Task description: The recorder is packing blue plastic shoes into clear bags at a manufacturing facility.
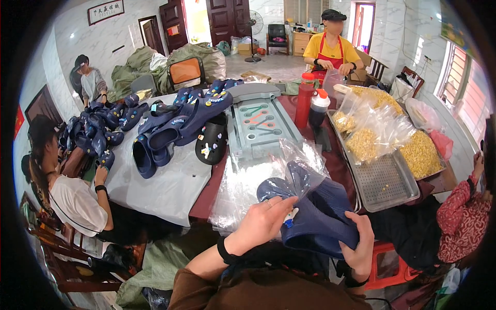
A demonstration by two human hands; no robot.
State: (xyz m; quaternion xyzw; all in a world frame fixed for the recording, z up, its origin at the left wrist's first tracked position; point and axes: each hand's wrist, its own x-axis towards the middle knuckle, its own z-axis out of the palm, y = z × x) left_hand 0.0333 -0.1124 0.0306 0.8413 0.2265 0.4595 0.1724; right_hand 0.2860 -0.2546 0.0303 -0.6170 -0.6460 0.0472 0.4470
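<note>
The left hand [261,223] closes its grip on a smooth navy rubber clog [315,212], held above the counter [206,191] edge; the right hand [361,243] clamps its heel. A crinkly clear plastic bag [297,165] covers the toe.

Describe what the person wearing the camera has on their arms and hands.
Both forearms are bare below brown sleeves pushed up near the elbows. The left hand has a black band at its wrist and a ring on one finger. The right hand also has a dark band at its wrist. No gloves.
</note>
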